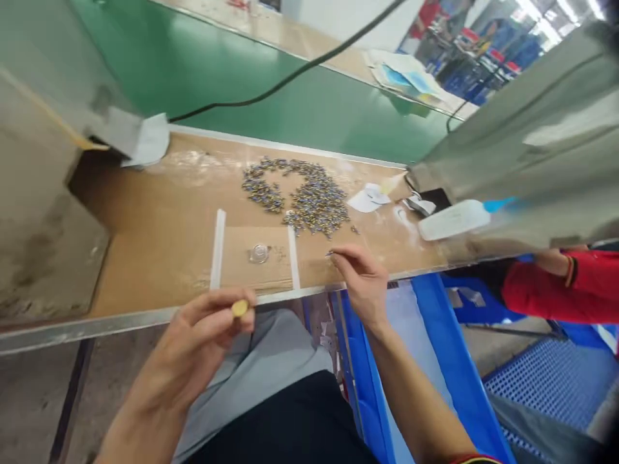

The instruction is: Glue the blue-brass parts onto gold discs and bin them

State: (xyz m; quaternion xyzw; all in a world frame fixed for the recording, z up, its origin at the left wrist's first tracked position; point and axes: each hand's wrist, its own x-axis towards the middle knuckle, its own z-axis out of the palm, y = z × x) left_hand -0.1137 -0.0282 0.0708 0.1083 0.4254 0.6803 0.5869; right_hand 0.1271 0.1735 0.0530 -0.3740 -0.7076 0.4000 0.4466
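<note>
My left hand (207, 332) is held over the table's near edge, fingers pinched on a small round yellow piece (240, 308). My right hand (362, 277) rests on the brown tabletop (159, 225), thumb and forefinger pinched on a tiny metal part (329, 253). Just beyond lies a heap of several small blue and metal parts (302, 193). Between my hands, two white strips (217, 248) frame a cardboard patch with a small clear round thing (259, 252) on it.
A white bottle with a blue cap (454, 219) lies at the right beside paper scraps (367, 198). Another person's red sleeve (546, 290) reaches in from the right. Blue crates (435, 335) stand below. A green conveyor belt (271, 96) and black cable (290, 74) lie behind.
</note>
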